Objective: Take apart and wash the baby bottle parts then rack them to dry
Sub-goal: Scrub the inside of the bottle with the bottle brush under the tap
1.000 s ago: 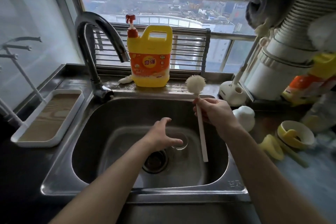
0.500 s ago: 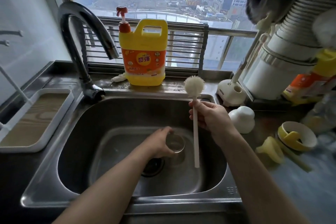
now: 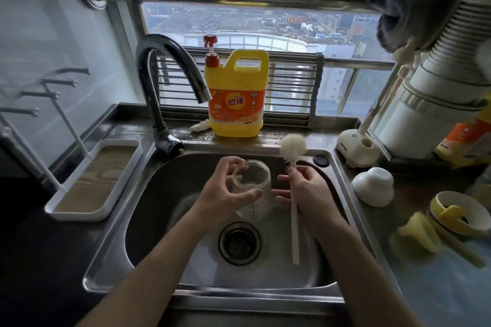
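Sink [image 3: 164,194] taken as reference. Over its basin I have the left hand [image 3: 225,194] wrapped round the clear bottle [image 3: 252,194], mouth tilted up. The right hand [image 3: 305,194], just beside it, is clamped on the brush [image 3: 293,145], head up. Risk, in my judgement: brush pressure twists the slick bottle loose and it drops into the sink.

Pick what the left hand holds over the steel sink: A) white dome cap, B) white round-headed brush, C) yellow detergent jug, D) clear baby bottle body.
D: the left hand grips the clear baby bottle body; the right hand holds the white round-headed brush.
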